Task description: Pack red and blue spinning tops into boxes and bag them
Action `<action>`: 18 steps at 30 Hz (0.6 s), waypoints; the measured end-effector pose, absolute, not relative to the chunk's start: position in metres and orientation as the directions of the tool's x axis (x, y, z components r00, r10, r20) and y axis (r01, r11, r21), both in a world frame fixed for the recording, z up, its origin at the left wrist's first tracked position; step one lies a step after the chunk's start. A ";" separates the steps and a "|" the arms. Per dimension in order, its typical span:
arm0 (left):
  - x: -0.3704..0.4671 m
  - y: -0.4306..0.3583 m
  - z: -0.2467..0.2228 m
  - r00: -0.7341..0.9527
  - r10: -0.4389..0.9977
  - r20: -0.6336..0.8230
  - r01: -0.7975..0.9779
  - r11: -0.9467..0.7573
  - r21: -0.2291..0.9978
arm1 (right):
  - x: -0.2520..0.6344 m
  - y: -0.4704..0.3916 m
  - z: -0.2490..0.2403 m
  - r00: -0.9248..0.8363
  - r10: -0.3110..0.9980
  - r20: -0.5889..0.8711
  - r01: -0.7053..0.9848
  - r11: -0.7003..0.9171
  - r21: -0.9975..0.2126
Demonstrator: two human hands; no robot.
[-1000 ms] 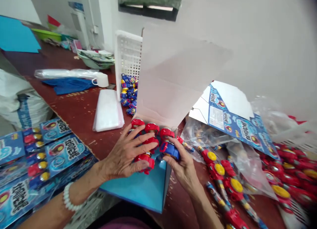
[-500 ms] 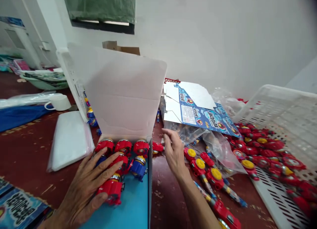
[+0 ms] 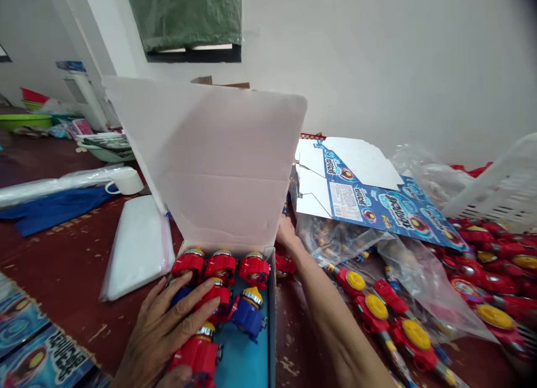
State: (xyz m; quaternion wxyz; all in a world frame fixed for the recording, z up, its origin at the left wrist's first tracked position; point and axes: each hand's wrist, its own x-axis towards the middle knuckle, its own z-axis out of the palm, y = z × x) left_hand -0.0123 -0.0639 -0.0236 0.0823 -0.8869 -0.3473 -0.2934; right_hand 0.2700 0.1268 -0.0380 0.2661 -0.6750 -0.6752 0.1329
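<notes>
A display box with its lid [image 3: 226, 164] raised stands in front of me. Its blue inside floor [image 3: 245, 360] shows bare at the front right. Red toys [image 3: 220, 265] with silver and yellow tops sit in rows, with a blue toy [image 3: 248, 315] on the right. My left hand [image 3: 172, 321] lies spread over the left toys, its thumb beside the nearest red toy [image 3: 197, 354]. My right hand [image 3: 287, 234] reaches past the box's back right corner; the lid hides its fingers. Just below that wrist, another red toy [image 3: 284, 265] lies outside the box.
Red toys with yellow discs [image 3: 377, 307] lie on the right beside a clear plastic bag [image 3: 436, 293]. A flattened printed carton [image 3: 369, 195] covers part of it. A white basket [image 3: 499, 187] of red toys stands right. Left are plastic sleeves [image 3: 140, 248], a mug [image 3: 126, 181] and printed boxes [image 3: 46, 354].
My right hand has moved forward and left, behind the lid's right edge. My left hand stays over the toys. The view has turned slightly left.
</notes>
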 end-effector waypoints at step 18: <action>0.019 -0.118 0.020 0.465 0.515 0.721 0.613 -0.774 0.157 | 0.252 -0.154 0.009 0.244 0.902 0.356 0.027 0.361 -0.932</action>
